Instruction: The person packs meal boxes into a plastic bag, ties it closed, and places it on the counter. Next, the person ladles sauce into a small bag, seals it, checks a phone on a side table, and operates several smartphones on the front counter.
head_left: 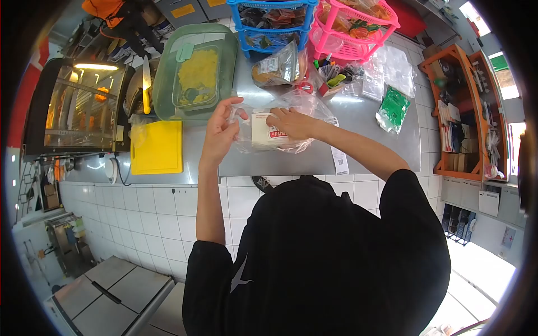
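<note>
A small cream-white cardboard box (261, 132) with red printing lies inside a clear plastic bag (305, 103) on the steel table. My right hand (297, 124) comes over its right part, fingers curled on the box and covering some of the print. At the bag's left side, my left hand (222, 130) has its fingers bent around the thin plastic, with the index finger raised. A white printed paper slip (339, 161) lies by the table's front edge, below my right forearm.
A green tub (162, 84) holding a container of yellow food, and a yellow cutting board (157, 148), are to the left. A knife (147, 84) lies beyond the board. Blue (273, 31) and pink baskets (358, 47) stand behind; a green packet (394, 106) lies right.
</note>
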The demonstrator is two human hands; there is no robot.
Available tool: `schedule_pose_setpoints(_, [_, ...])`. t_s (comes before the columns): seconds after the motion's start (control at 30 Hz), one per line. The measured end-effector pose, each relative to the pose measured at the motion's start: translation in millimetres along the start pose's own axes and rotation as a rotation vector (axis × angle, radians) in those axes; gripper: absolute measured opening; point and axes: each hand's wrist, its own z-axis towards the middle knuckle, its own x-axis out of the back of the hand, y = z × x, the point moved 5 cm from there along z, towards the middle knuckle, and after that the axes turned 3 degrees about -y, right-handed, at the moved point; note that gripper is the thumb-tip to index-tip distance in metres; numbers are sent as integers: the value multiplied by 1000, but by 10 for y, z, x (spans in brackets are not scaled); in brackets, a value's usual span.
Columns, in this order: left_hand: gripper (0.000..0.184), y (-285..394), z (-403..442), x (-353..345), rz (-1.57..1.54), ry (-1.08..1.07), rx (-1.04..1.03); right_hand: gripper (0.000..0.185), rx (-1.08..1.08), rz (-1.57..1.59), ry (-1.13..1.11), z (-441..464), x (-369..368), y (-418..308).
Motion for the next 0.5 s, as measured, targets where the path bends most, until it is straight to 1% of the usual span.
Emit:
schedule_pose_setpoints(0.1, [55, 23, -12, -42, -18, 18, 12, 56, 40, -53, -29, 9, 22, 11])
schedule_pose_setpoints(0.2, [54, 61, -39, -91, -27, 5, 24, 59, -7, 1, -135, -52, 104, -10])
schedule_pose_setpoints(0.3, [53, 10, -17, -90, -23, 10, 1, 54, 110, 8, -56, -52, 33, 100])
schedule_pose_setpoints(0.4, [52, -23, 37, -33, -20, 29, -47, 49, 30, -126, 198, -186, 135, 117])
schedule_pose_setpoints(0.43, [51, -48, 61, -10, -29, 41, -72, 50, -54, -54, 193, -203, 209, 151])
schedule_pose_setpoints(0.5, [51, -97, 102, -42, -170, 59, -90, 53, -231, 90, 175, -245, 326, 288])
